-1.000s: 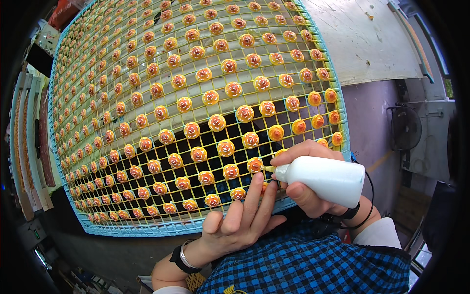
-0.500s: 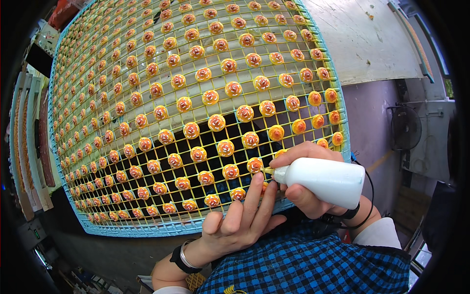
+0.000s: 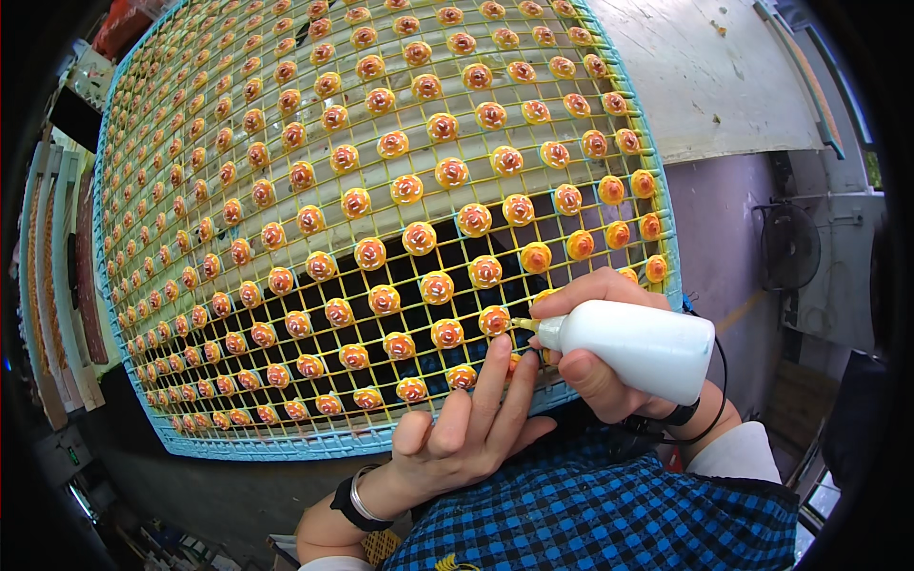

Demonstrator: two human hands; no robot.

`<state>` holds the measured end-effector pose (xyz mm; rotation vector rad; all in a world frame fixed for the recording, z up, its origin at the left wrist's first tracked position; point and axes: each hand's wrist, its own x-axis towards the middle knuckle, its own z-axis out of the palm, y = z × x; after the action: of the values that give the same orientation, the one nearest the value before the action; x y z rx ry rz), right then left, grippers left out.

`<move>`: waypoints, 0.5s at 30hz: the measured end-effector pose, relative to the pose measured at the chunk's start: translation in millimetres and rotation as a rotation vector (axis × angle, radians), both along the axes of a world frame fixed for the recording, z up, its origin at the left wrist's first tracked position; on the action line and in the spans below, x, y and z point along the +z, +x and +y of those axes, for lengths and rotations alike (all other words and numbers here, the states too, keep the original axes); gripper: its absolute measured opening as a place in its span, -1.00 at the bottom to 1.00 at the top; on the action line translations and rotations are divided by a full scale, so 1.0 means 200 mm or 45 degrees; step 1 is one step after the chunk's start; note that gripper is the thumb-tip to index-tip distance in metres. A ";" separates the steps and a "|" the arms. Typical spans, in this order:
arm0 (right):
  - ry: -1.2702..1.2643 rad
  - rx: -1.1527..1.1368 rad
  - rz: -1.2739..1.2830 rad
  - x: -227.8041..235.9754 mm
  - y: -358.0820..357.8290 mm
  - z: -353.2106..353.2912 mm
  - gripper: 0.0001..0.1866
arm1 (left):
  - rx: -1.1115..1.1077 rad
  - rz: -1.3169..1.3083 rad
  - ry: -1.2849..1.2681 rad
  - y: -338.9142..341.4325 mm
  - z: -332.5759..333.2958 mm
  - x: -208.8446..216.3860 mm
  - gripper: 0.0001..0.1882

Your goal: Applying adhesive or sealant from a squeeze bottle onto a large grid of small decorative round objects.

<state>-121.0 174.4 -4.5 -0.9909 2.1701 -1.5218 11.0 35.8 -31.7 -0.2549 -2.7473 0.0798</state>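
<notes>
My right hand (image 3: 606,371) grips a white squeeze bottle (image 3: 640,348), tilted so its thin yellowish nozzle points left. The nozzle tip is at the right edge of a small orange-and-yellow rosette piece (image 3: 494,321); whether they touch I cannot tell. Below that piece, my left hand (image 3: 473,419) has its fingers stretched out, the fingertips close under the rosette and against the rack. A large yellow wire grid rack with a light blue rim (image 3: 286,447) carries rows of these rosettes. Most bear white dashes; several at the right, like one orange rosette (image 3: 536,257), show none.
A pale board (image 3: 705,76) lies beyond the rack at the upper right, and a dark round fan (image 3: 788,249) stands right of it. A black cable (image 3: 722,381) loops by my right wrist. Boards or frames (image 3: 59,276) lean at the far left.
The bottle has shifted slightly right and its nozzle tip has drawn a little away from the rosette's middle. My left hand stays almost still.
</notes>
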 end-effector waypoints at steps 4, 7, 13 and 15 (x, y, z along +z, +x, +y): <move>-0.003 0.023 0.090 -0.01 -0.01 0.00 -0.76 | 0.001 -0.005 0.003 0.00 0.00 0.00 -0.39; -0.012 0.005 0.050 -0.01 -0.01 0.00 -0.77 | -0.003 -0.008 0.001 0.00 0.00 0.01 -0.39; -0.038 0.042 -0.051 0.02 -0.01 0.01 -0.76 | -0.002 -0.014 0.005 0.00 0.00 0.01 -0.40; -0.036 0.061 0.006 0.01 -0.02 0.01 -0.75 | -0.002 -0.013 0.002 0.00 0.00 0.01 -0.41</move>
<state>-124.2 176.1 -2.8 -1.0486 2.1176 -1.5342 11.0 35.2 -30.6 -0.2582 -2.7574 0.0764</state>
